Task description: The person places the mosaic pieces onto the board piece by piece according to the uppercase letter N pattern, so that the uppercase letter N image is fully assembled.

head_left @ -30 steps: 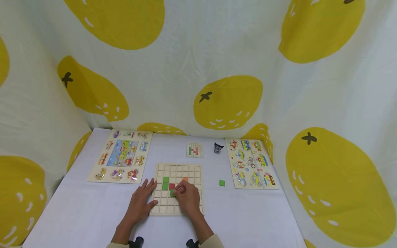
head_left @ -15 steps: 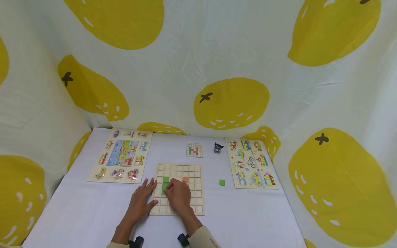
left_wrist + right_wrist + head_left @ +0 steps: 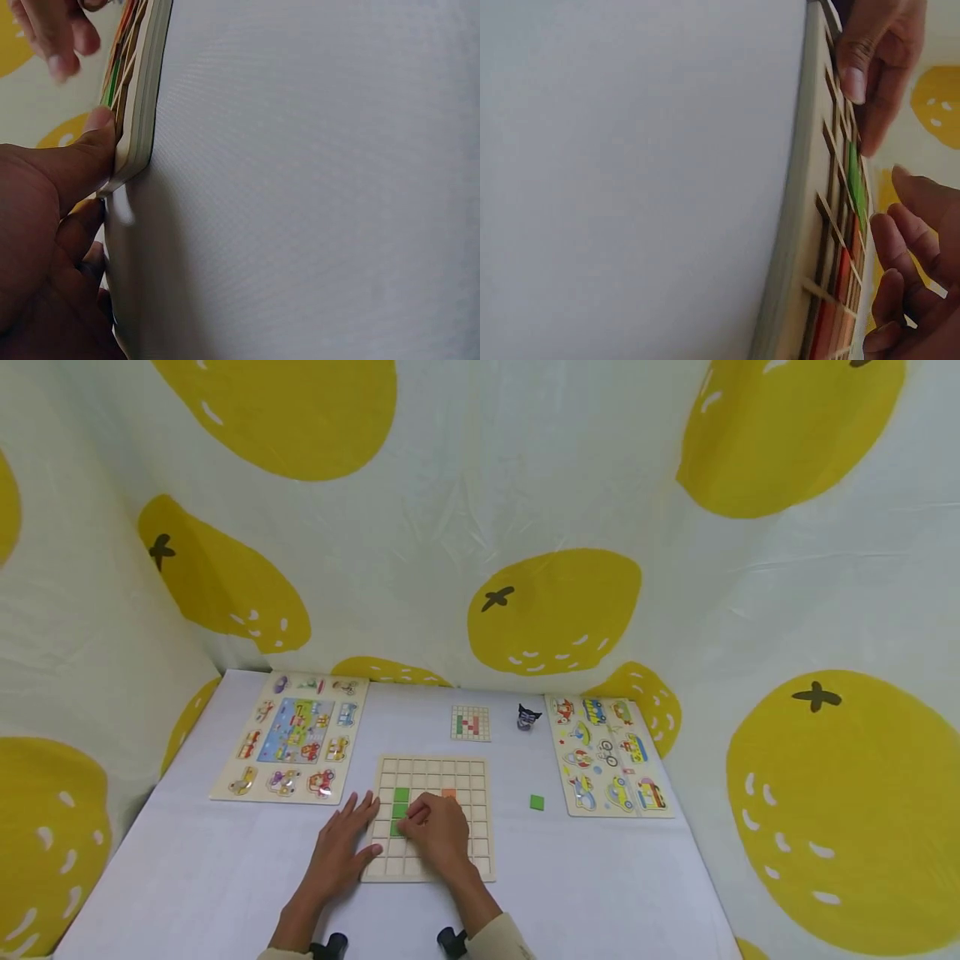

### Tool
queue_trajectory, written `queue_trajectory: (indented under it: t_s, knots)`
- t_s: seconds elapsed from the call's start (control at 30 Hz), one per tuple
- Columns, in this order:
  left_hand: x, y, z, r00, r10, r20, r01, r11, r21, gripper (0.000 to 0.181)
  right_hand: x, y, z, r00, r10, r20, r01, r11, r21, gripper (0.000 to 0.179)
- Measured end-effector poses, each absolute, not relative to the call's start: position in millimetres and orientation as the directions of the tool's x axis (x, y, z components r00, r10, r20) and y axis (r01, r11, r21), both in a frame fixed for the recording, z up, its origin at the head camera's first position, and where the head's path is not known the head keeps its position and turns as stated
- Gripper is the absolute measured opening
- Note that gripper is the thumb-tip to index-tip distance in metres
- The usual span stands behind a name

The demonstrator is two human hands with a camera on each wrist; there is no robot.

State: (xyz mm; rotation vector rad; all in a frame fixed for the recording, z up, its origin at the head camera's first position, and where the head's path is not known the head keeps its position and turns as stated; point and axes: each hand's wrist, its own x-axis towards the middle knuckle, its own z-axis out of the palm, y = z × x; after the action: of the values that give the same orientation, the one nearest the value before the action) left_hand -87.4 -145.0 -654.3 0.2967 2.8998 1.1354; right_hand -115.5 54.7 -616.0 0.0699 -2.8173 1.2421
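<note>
A wooden grid board [image 3: 407, 865] lies in front of me, with green square tiles [image 3: 401, 795] in a column at its left side and an orange tile [image 3: 448, 793] further right. My left hand [image 3: 337, 852] rests at the board's left edge, fingers spread, its thumb on the rim. Over the board's middle is my right hand [image 3: 438, 833], its fingertips beside the lowest green tile [image 3: 397, 828]. In the right wrist view, its thumb and loosely bent fingers are apart and nothing shows between them. Red tiles [image 3: 844, 262] show there; the right hand hides them in the head view.
A loose green tile [image 3: 537, 802] lies right of the board. Behind the board are a small pattern card [image 3: 470, 724] and a dark crumpled-looking item [image 3: 527, 717]. Picture puzzle boards stand left [image 3: 292, 739] and right [image 3: 609, 757]. A lemon-print curtain [image 3: 420, 552] surrounds the table.
My right hand has carried a green tile leftward into the cell below the other green ones and let it go, then drawn back slightly. The left hand stays put.
</note>
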Motion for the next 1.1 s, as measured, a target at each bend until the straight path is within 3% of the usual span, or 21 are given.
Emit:
queue_trajectory:
  t_s: [0.3, 0.67, 0.9, 1.1]
  knots:
    - [-88.0, -145.8, -654.2, -0.983, 0.178, 0.041, 0.158, 0.719, 0.677, 0.083, -123.6, 103.5, -602.5, -0.989, 0.129, 0.069, 0.024, 0.608, -0.794, 0.019]
    - [-86.6, -144.0, -658.9, -0.984, 0.169, 0.059, 0.164, 0.722, 0.672, 0.083, -130.7, 197.5, -615.5, -0.94, 0.333, 0.077, 0.159, 0.626, -0.764, 0.025]
    - [-87.1, -144.5, -659.6, -0.986, 0.157, 0.058, 0.155, 0.727, 0.669, 0.084, -127.4, 235.1, -621.1, -0.937, 0.35, 0.018, 0.237, 0.671, -0.703, 0.036]
    - [-87.6, -144.8, -659.6, -0.986, 0.158, 0.048, 0.149, 0.725, 0.672, 0.084, -126.6, 243.8, -626.4, -0.944, 0.329, -0.002, 0.244, 0.696, -0.675, 0.034]
